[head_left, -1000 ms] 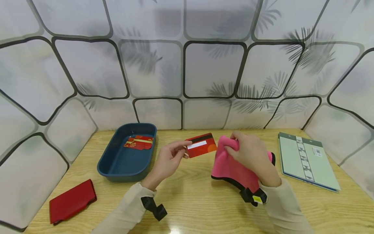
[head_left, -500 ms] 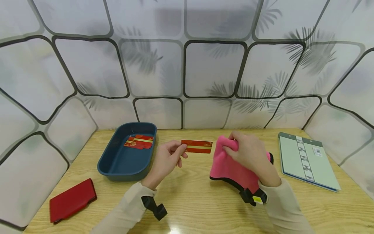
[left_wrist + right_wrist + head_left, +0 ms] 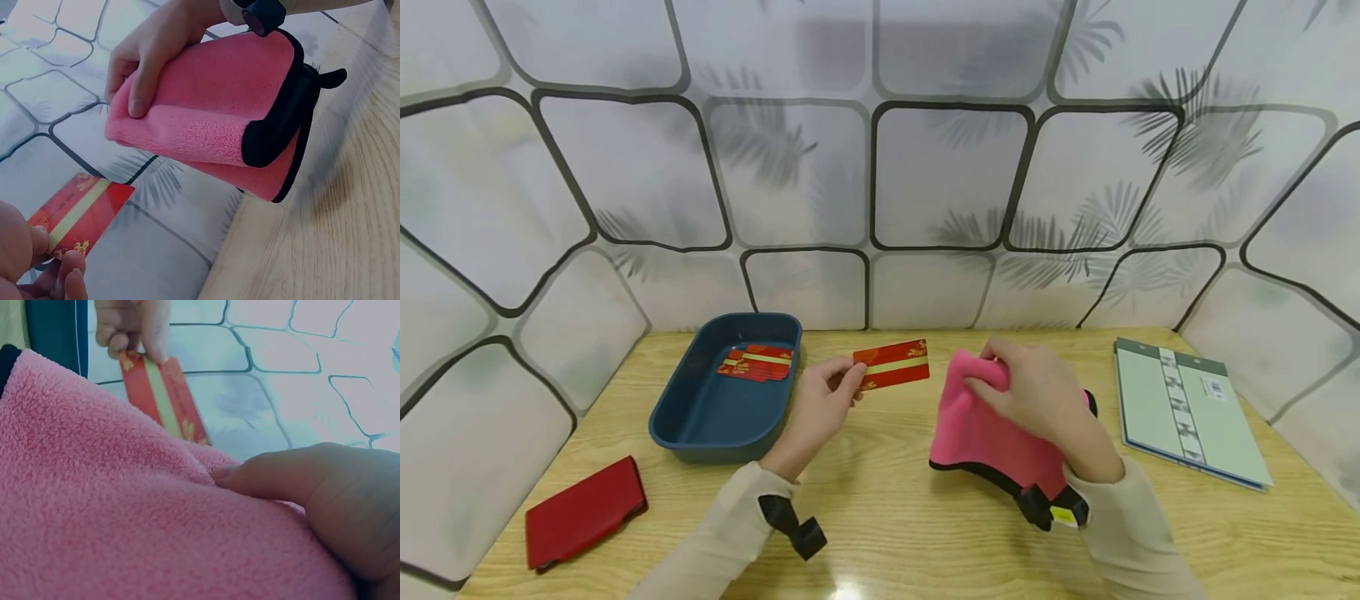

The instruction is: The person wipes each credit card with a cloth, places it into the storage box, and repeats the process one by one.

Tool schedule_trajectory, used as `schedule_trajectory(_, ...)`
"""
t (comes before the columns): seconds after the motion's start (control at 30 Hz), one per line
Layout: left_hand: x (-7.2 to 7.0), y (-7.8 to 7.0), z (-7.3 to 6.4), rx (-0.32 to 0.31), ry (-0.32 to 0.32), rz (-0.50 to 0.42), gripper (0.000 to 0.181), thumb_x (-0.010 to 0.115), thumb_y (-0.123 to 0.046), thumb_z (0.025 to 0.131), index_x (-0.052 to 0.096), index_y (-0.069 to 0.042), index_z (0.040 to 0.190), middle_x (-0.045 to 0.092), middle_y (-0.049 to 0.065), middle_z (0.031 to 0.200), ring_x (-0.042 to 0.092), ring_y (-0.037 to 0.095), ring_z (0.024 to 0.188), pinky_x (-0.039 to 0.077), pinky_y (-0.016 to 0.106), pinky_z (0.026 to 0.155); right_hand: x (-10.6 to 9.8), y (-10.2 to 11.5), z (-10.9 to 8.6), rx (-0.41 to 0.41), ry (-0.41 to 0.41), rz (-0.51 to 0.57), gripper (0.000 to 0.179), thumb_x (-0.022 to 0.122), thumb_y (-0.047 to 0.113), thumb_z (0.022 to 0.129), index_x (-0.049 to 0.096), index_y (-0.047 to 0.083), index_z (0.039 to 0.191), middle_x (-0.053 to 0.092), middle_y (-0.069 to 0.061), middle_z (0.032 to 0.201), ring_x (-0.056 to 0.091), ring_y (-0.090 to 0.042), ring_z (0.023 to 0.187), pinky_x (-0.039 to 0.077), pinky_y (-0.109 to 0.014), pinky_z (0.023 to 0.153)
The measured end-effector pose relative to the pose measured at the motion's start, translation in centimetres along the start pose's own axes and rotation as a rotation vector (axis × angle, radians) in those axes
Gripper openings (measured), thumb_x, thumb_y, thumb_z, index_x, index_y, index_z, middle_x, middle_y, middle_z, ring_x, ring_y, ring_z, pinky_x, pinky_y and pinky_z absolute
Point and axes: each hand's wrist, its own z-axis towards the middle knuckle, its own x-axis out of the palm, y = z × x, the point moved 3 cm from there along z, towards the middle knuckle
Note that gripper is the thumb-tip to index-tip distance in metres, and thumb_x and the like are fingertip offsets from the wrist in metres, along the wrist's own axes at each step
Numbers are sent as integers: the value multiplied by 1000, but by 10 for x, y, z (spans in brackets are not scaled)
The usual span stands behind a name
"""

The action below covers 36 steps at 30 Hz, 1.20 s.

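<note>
A red card [image 3: 893, 365] with a pale gold stripe is pinched at its left end by my left hand [image 3: 820, 400], held up over the table just right of the blue bin. My right hand [image 3: 1037, 392] grips a folded pink cloth [image 3: 985, 433] with black edging, which hangs down in front of the fingers. In the left wrist view the thumb presses on the fluffy cloth [image 3: 200, 94], and a black loop sticks out at its corner. Card and cloth are apart, with a small gap between them in the head view. Several similar red cards [image 3: 760, 363] lie in the bin.
The dark blue bin [image 3: 662, 429] stands at the back left of the wooden table [image 3: 887, 533]. A dark red wallet-like case [image 3: 586, 514] lies at the front left. Pale green notebooks [image 3: 1217, 425] lie at the right. A patterned curtain [image 3: 951, 179] hangs behind the table.
My left hand has turned the card over from its magnetic-stripe side to its gold-striped side and moved it slightly left. The right hand and cloth have shifted slightly left.
</note>
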Motion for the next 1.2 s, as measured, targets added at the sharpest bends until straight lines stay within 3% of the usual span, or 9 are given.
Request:
schedule_trajectory(0.2, 5, 1, -1, -41, 37, -23, 20, 53, -3, 97, 64, 4, 83, 59, 11, 65, 58, 23, 62, 52, 24, 57, 3, 11, -1, -103, -37, -3, 21, 78, 29, 79, 62, 16, 86, 44, 8, 55, 41, -9, 53, 31, -24, 49)
schedule_trajectory(0.47, 13, 4, -4, -36, 81, -40, 13, 55, 2, 94, 66, 8, 96, 64, 17, 71, 63, 30, 64, 57, 30, 59, 24, 30, 0, -229, -17, 7, 26, 79, 30, 77, 59, 16, 85, 38, 11, 55, 35, -4, 50, 26, -19, 47)
schedule_trajectory(0.7, 21, 0, -8, -35, 131, -32, 25, 57, 4, 92, 61, 8, 116, 68, 19, 84, 63, 16, 60, 57, 27, 58, 31, 40, -3, -249, -38, 42, 27, 81, 29, 77, 60, 15, 86, 43, 11, 56, 35, -3, 49, 29, -18, 45)
schedule_trajectory(0.9, 23, -4, -14, 10, 170, -26, 28, 56, 5, 92, 62, 0, 118, 69, 17, 83, 61, 14, 58, 57, 31, 56, 37, 44, -4, -269, -72, 26, 28, 80, 29, 78, 59, 13, 86, 41, 10, 55, 33, -3, 48, 28, -16, 45)
schedule_trajectory(1.07, 24, -5, -16, 83, 171, 21, 28, 55, 5, 91, 64, -6, 115, 69, 13, 80, 59, 17, 58, 51, 24, 53, 41, 45, -4, -308, -126, 33, 28, 81, 27, 76, 58, 13, 85, 42, 9, 55, 32, -2, 47, 26, -15, 44)
schedule_trajectory(1.2, 24, -6, -16, 103, 192, 35, 27, 56, 5, 90, 64, -6, 114, 68, 13, 81, 55, 14, 60, 46, 20, 53, 43, 47, -4, -340, -159, 41, 28, 82, 25, 76, 59, 13, 86, 46, 8, 56, 33, -1, 47, 27, -14, 44)
